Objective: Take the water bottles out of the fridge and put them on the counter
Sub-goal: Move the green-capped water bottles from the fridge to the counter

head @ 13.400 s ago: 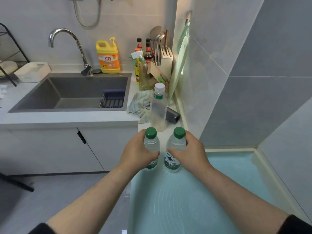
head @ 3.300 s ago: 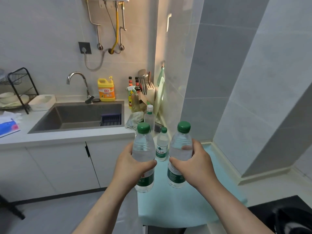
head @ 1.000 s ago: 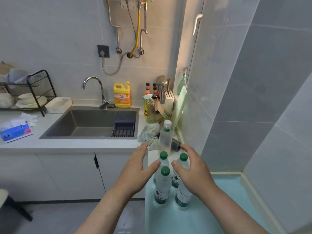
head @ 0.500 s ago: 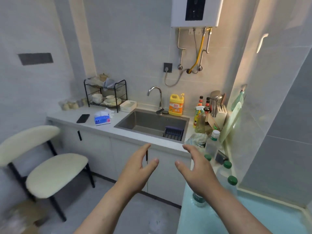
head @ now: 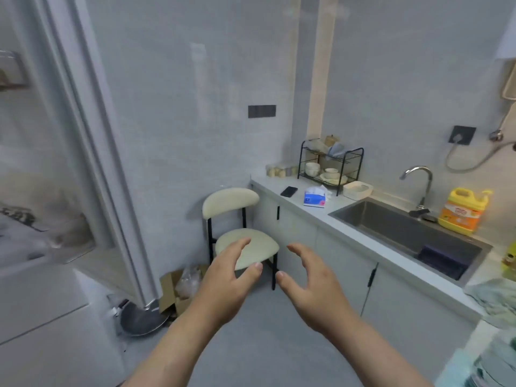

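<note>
My left hand [head: 229,280] and my right hand [head: 312,286] hang side by side in mid-air over the floor, fingers spread and curved, nothing in either. The open fridge [head: 36,275] fills the left edge, its door [head: 92,152] swung out toward me; the blurred shelves inside show no bottle that I can make out. The grey counter [head: 315,210] runs along the right wall. At the bottom right corner a blurred green-and-clear patch [head: 494,367] shows on the counter; I cannot tell if it is the water bottles.
A cream chair [head: 240,236] stands against the counter's left end. A cardboard box [head: 178,289] and a dark pan [head: 142,319] lie on the floor by the fridge door. On the counter are a sink [head: 405,233], yellow detergent jug [head: 460,210], tissue pack [head: 314,198], phone [head: 289,191] and dish rack [head: 329,166].
Both hands let go of the bottles on the counter and are empty. The view has swung left, away from the bottles, bringing the fridge into sight.
</note>
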Tool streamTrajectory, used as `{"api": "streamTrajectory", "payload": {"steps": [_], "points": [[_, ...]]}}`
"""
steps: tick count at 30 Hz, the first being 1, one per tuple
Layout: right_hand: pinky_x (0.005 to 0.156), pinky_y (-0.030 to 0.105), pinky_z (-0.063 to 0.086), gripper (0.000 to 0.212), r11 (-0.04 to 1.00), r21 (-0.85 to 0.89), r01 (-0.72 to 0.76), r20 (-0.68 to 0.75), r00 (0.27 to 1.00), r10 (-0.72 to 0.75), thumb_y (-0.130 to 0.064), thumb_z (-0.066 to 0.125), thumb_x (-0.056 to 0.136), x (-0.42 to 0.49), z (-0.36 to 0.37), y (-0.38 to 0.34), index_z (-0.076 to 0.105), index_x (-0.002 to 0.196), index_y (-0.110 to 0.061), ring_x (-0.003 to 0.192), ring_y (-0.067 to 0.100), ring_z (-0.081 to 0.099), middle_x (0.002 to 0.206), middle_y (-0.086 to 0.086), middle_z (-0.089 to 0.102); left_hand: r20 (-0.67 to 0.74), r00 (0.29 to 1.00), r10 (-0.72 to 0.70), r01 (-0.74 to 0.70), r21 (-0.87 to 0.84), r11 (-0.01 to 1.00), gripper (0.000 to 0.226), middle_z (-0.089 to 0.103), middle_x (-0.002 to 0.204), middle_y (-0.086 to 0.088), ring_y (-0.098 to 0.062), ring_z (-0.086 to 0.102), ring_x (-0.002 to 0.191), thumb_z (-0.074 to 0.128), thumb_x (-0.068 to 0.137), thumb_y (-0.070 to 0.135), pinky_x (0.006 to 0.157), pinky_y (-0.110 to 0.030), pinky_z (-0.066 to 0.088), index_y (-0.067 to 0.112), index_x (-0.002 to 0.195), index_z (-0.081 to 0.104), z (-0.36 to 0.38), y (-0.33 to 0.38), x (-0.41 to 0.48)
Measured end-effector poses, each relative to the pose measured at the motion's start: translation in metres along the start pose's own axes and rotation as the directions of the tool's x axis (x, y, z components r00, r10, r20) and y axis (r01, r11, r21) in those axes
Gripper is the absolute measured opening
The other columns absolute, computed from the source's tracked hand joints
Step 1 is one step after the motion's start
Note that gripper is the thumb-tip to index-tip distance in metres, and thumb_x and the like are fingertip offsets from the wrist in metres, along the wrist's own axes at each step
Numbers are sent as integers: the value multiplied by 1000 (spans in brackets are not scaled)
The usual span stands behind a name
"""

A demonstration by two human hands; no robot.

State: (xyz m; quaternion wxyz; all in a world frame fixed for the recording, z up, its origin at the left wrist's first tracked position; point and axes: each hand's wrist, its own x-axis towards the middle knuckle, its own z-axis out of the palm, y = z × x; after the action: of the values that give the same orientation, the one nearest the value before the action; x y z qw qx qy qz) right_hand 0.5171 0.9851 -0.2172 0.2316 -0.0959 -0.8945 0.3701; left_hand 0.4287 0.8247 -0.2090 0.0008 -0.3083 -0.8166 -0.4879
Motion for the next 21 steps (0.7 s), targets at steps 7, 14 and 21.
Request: {"api": "streamTrajectory", "payload": {"steps": [7, 14, 21], "points": [[98, 11, 27, 65, 985, 94, 148, 182, 970, -163, -51, 55, 82, 15, 89, -80, 42, 142, -30, 121, -8, 37, 135, -23, 43, -211, 972, -102, 107, 14, 994, 59, 37, 134, 26, 17, 35, 118, 52, 88, 46, 91, 0, 28, 31, 143, 39, -97, -51, -46], [102, 18, 27, 59, 958, 190, 215, 308, 913, -267, -41, 62, 91, 15, 190, -155, 38, 144, -31, 125, -5, 34, 136, -22, 39, -383, 895, -228, 251, 12, 968, 52, 41, 138, 21, 8, 37, 125, 53, 83, 46, 88, 3, 26, 43, 133, 41, -198, -109, -102], [90, 8, 30, 57, 935, 261, 240, 407, 851, -332, -42, 61, 90, -7, 292, -246, 40, 142, -34, 112, -16, 41, 127, -30, 43, -512, 811, -284, 343, 21, 939, 59, 40, 137, 21, 5, 35, 128, 56, 87, 44, 102, -10, 24, 27, 143, 43, -308, -164, -170]]}}
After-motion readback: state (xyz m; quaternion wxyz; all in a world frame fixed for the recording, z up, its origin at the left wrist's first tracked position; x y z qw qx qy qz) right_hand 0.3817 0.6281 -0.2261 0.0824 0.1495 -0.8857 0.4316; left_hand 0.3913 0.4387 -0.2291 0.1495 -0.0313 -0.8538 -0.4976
